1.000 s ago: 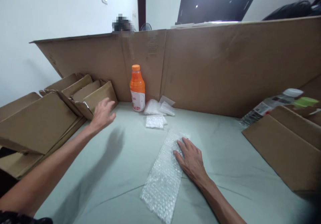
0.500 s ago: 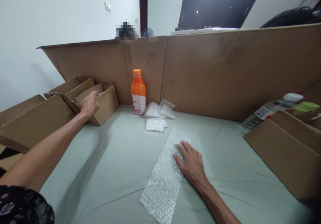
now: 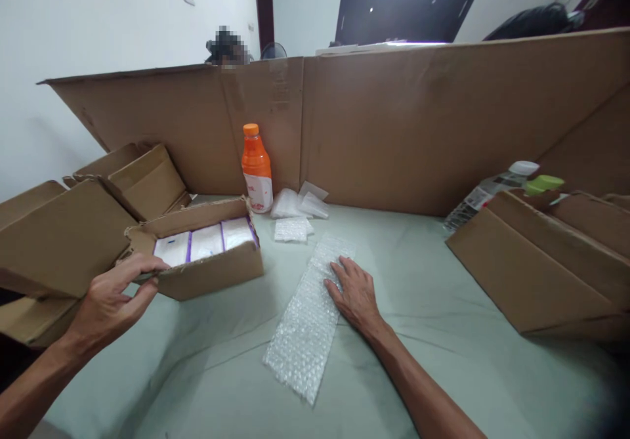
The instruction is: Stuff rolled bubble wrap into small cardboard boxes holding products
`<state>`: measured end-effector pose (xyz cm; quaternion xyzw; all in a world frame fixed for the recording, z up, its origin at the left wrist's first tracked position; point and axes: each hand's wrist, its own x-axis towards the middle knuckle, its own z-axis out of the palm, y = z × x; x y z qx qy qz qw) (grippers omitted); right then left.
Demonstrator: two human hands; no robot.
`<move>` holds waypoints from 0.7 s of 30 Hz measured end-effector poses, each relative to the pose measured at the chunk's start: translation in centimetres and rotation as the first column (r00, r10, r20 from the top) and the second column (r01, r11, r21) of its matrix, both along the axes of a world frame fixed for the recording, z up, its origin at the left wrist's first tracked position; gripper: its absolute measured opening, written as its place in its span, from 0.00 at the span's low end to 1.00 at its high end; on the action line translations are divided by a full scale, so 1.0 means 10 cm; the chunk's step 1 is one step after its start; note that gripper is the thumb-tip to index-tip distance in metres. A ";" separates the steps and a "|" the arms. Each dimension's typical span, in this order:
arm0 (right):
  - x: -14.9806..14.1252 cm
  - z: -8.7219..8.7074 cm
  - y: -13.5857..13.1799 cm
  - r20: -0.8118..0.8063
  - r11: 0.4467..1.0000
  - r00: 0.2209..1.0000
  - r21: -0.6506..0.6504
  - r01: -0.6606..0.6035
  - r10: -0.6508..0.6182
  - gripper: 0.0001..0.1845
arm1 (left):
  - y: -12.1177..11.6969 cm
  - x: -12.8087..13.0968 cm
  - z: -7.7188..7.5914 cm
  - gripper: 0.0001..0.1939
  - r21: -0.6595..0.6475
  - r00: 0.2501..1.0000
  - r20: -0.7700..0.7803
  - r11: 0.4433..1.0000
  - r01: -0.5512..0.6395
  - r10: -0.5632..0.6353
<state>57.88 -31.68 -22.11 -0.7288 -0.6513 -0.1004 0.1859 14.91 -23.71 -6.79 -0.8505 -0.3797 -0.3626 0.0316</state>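
My left hand [image 3: 121, 294] pinches the near left edge of an open cardboard box [image 3: 216, 273], thumb outside and fingers over the rim. Inside that box lie white packs [image 3: 207, 241] with purple edges, set in a row. My right hand [image 3: 355, 291] rests with fingers spread on the upper right part of a long strip of bubble wrap [image 3: 306, 327], which lies flat on the green cloth. Beyond the strip sit a small folded piece of bubble wrap [image 3: 291, 229] and some clear plastic pieces [image 3: 290, 204].
An orange bottle [image 3: 256, 170] stands behind the box. Other cardboard boxes [image 3: 59, 242] are at the left, and another box [image 3: 531, 262] with a clear bottle [image 3: 485, 193] at the right. A tall cardboard wall [image 3: 394, 130] closes the back; a person's head shows beyond it.
My left hand has drawn the box with the white packs out from the other boxes, toward me, so its contents now show. My right hand stays on the bubble wrap. The view has shifted slightly.
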 end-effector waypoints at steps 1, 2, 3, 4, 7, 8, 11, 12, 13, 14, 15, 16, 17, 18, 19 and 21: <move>0.00 0.00 0.00 0.004 1.000 1.000 0.009 0.001 -0.001 0.20 | -0.07 -0.02 0.00 0.08 0.001 0.999 0.009 0.999 0.040 -0.040; -0.01 -0.01 0.00 0.008 1.000 1.000 0.017 0.002 -0.002 0.20 | -0.11 -0.04 0.00 0.08 -0.005 0.997 0.019 0.997 0.072 -0.072; -0.01 -0.01 0.00 0.012 1.000 1.000 0.024 0.003 -0.003 0.20 | -0.13 -0.07 0.00 0.08 -0.014 0.995 0.030 0.996 0.092 -0.091; -0.01 -0.02 0.00 0.016 1.000 1.000 0.027 0.003 -0.003 0.19 | -0.14 -0.09 0.00 0.08 -0.024 0.994 0.044 0.995 0.096 -0.095; -0.01 -0.04 0.01 0.024 1.000 1.000 0.031 -0.004 0.003 0.19 | -0.11 -0.14 -0.01 0.08 -0.036 0.996 0.074 0.998 0.049 -0.047; -0.01 -0.05 0.01 0.028 0.999 1.000 0.033 -0.006 0.005 0.19 | -0.11 -0.14 -0.02 0.07 -0.036 0.997 0.076 0.999 0.028 -0.025; -0.01 -0.05 0.01 0.034 0.999 0.999 0.035 0.000 -0.001 0.19 | -0.19 -0.08 -0.05 0.07 -0.004 0.995 0.072 0.998 -0.068 0.068; -0.01 -0.05 0.01 0.032 1.000 0.999 0.029 0.005 -0.006 0.19 | -0.26 -0.04 -0.07 0.08 0.035 0.990 0.086 0.993 -0.117 0.114; -0.02 -0.04 0.01 0.028 1.000 1.000 0.020 0.009 -0.010 0.20 | -0.35 0.01 -0.10 0.09 0.087 0.982 0.106 0.983 -0.163 0.154; -0.02 -0.03 0.01 0.024 1.000 1.000 0.006 0.011 -0.011 0.20 | -0.46 0.07 -0.15 0.12 0.149 0.976 0.127 0.969 -0.197 0.179; -0.03 -0.01 0.00 0.018 1.000 1.000 -0.009 0.010 -0.010 0.20 | -0.59 0.13 -0.22 0.15 0.213 0.974 0.137 0.955 -0.207 0.180; -0.04 0.00 0.00 0.011 1.000 1.000 -0.023 0.008 -0.008 0.20 | -0.73 0.19 -0.30 0.19 0.268 0.981 0.121 0.947 -0.177 0.150; -0.05 0.01 -0.01 0.004 0.999 1.000 -0.035 0.006 -0.006 0.20 | -0.87 0.25 -0.39 0.21 0.310 0.992 0.087 0.943 -0.119 0.096; -0.05 0.02 -0.01 -0.004 0.999 1.000 -0.046 0.005 -0.006 0.21 | -1.01 0.32 -0.49 0.21 0.322 0.999 0.025 0.946 -0.030 0.023; -0.06 0.03 -0.01 -0.011 0.998 1.000 -0.055 0.006 -0.007 0.21 | -1.12 0.40 -0.59 0.21 0.269 0.997 -0.035 0.960 0.076 -0.069; -0.07 0.04 -0.02 -0.024 0.998 1.000 -0.068 0.009 -0.011 0.21 | -1.27 0.56 -0.79 0.22 0.078 0.949 -0.150 0.954 0.290 -0.277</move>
